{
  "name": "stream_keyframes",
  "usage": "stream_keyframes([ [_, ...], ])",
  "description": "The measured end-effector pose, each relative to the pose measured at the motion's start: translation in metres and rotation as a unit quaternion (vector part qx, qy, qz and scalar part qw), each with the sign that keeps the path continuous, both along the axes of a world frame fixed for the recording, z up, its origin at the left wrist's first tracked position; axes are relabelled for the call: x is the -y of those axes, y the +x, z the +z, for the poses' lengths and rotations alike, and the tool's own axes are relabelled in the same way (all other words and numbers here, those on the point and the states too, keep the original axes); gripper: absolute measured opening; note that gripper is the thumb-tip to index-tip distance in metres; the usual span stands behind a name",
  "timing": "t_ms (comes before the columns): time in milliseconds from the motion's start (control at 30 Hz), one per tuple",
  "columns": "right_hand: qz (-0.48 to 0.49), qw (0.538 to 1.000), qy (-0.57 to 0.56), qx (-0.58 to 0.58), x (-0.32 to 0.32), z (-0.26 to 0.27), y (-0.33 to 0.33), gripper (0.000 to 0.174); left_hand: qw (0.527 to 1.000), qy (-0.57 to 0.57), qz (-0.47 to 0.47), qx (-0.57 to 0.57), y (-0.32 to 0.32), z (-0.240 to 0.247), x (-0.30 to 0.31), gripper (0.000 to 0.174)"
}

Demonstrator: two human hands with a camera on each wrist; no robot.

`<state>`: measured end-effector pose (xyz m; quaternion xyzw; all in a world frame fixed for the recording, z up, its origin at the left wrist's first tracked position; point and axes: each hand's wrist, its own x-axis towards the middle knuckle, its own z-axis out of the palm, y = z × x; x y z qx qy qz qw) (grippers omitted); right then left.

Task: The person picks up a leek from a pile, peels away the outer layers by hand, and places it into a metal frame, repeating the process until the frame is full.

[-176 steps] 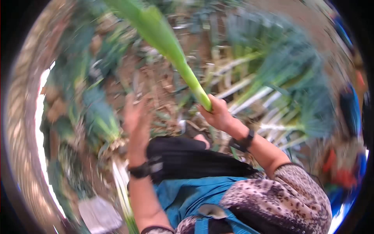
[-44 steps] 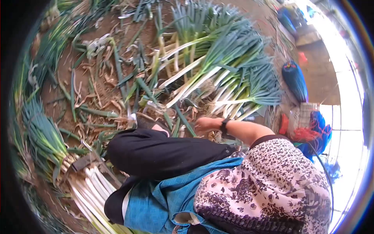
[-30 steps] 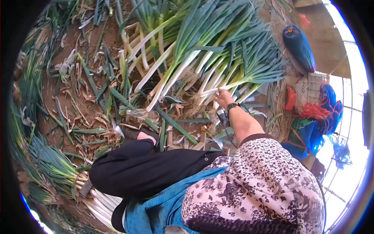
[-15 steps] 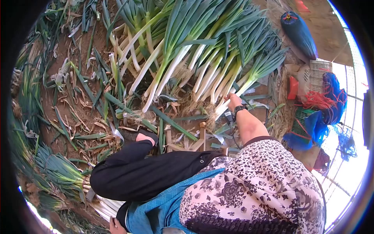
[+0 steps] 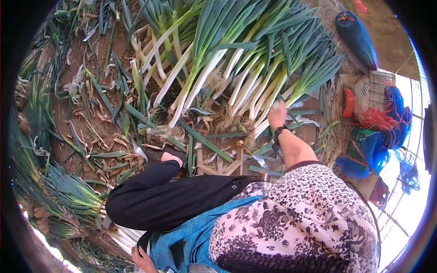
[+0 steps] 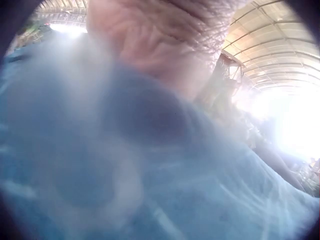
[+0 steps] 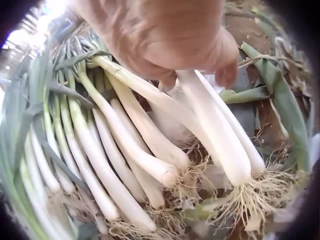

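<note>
My right hand [image 5: 277, 114] grips white leek stalks at the right end of a pile of leeks [image 5: 214, 59]. In the right wrist view, thumb and fingers come down on either side of a thick leek [image 7: 215, 130], with a second white stalk close behind it. Roots hang from their lower ends, and more leeks [image 7: 107, 165] lie side by side to the left. My left hand [image 5: 143, 260] is low beside the lap, fingers loosely bent and holding nothing visible. Blue apron cloth [image 6: 125, 175] fills most of the left wrist view under that hand.
A bundle of leeks [image 5: 75, 191] lies to the left of the bent knee. A wooden frame [image 5: 221, 168] stands before the legs. Cut leaves and husks litter the soil [image 5: 86, 132]. On the right are a green basket [image 5: 357, 141], blue netting [image 5: 380, 150] and a dark full sack [image 5: 356, 40].
Earlier my right hand held up a green stalk while my left was raised. Since then my right hand reached to the leek pile and took hold there; my left came down beside the lap.
</note>
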<state>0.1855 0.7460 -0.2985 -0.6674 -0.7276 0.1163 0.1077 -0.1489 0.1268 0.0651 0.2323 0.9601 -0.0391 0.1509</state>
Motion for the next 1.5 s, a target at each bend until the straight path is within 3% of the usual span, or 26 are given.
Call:
stream_keyframes([
  [67,-0.048,0.99,-0.091,-0.099,-0.001,-0.019,-0.007,0.044,0.996,-0.034,0.078,-0.006,-0.002,-0.012,0.025,0.034],
  [100,-0.051,0.989,-0.092,-0.1,-0.005,-0.043,0.001,0.044,0.997,-0.035,0.075,-0.007,-0.002,-0.014,0.027,0.034],
  [167,-0.047,0.921,-0.359,-0.144,-0.014,-0.091,0.021,0.02,0.996,-0.035,0.083,-0.003,-0.004,-0.014,0.027,0.035],
  [200,-0.048,0.921,-0.358,-0.146,-0.018,-0.082,0.022,0.02,0.996,-0.034,0.082,-0.005,-0.005,-0.012,0.026,0.035],
  [233,0.207,0.922,-0.318,0.08,-0.025,-0.064,0.02,0.028,0.996,-0.038,0.086,0.002,-0.005,-0.012,0.024,0.035],
  [267,0.437,0.814,-0.239,0.299,-0.029,-0.053,0.016,0.037,0.995,-0.041,0.091,0.008,-0.004,-0.012,0.023,0.035],
  [300,0.163,0.95,-0.247,0.101,-0.022,-0.059,0.011,0.034,0.995,-0.04,0.094,0.007,-0.002,-0.013,0.02,0.035],
  [333,-0.131,0.959,-0.226,-0.112,-0.011,-0.061,-0.002,0.032,0.995,-0.047,0.092,-0.009,0.0,-0.014,0.018,0.036],
  [400,-0.169,0.966,-0.128,-0.149,-0.004,-0.048,-0.019,0.03,0.994,-0.058,0.093,-0.024,0.006,-0.015,0.019,0.036],
  [467,-0.185,0.961,-0.126,-0.164,0.002,-0.035,-0.036,0.032,0.993,-0.085,0.07,-0.05,0.006,-0.018,0.025,0.037],
  [533,-0.235,0.907,-0.196,-0.289,0.009,-0.018,-0.05,0.037,0.991,-0.094,0.079,-0.051,0.006,-0.016,0.021,0.038],
  [567,-0.223,0.869,-0.231,-0.376,0.01,-0.036,-0.046,0.043,0.989,-0.099,0.091,-0.053,0.006,-0.018,0.017,0.038],
  [600,-0.222,0.869,-0.229,-0.379,0.007,-0.035,-0.049,0.043,0.99,-0.096,0.091,-0.055,0.005,-0.02,0.014,0.038],
  [633,-0.19,0.917,-0.21,-0.283,0.007,-0.029,-0.058,0.045,0.989,-0.106,0.091,-0.047,0.004,-0.018,0.012,0.037],
  [733,-0.211,0.941,-0.166,-0.207,0.015,-0.019,-0.082,0.053,0.988,-0.113,0.091,-0.049,0.004,-0.022,0.02,0.037],
  [800,-0.163,0.962,-0.197,-0.096,0.017,-0.017,-0.089,0.054,0.988,-0.111,0.09,-0.056,0.005,-0.025,0.015,0.037],
  [933,-0.186,0.958,-0.17,-0.137,0.021,-0.044,-0.099,0.046,0.984,-0.124,0.109,-0.068,0.008,-0.021,0.002,0.035],
  [967,-0.232,0.879,-0.332,-0.251,0.006,-0.031,-0.097,0.041,0.984,-0.119,0.108,-0.07,0.008,-0.022,0.001,0.035],
  [1000,-0.229,0.755,-0.439,-0.43,-0.003,-0.014,-0.091,0.03,0.984,-0.12,0.11,-0.07,0.007,-0.023,0.007,0.035],
  [1067,-0.26,0.643,-0.485,-0.532,-0.015,0.026,-0.099,0.023,0.991,-0.08,0.076,-0.082,0.008,-0.026,0.022,0.034],
  [1133,-0.255,0.579,-0.538,-0.556,-0.025,0.074,-0.104,0.026,0.988,-0.105,0.083,-0.082,0.009,-0.024,0.011,0.034],
  [1167,-0.261,0.57,-0.536,-0.566,-0.027,0.073,-0.105,0.028,0.985,-0.127,0.084,-0.083,0.008,-0.024,0.005,0.034],
  [1267,-0.261,0.566,-0.484,-0.615,-0.03,0.014,-0.106,0.015,0.982,-0.138,0.076,-0.102,0.005,-0.028,-0.004,0.032],
  [1300,-0.238,0.578,-0.471,-0.623,-0.032,-0.028,-0.102,0.01,0.983,-0.137,0.073,-0.096,0.003,-0.027,-0.006,0.032],
  [1433,-0.22,0.641,-0.435,-0.593,-0.028,0.0,-0.156,0.011,0.989,-0.108,0.057,-0.085,0.0,-0.028,0.002,0.031],
  [1500,-0.245,0.669,-0.454,-0.535,-0.04,-0.047,-0.163,0.017,0.987,-0.115,0.062,-0.092,0.003,-0.028,-0.003,0.03],
])
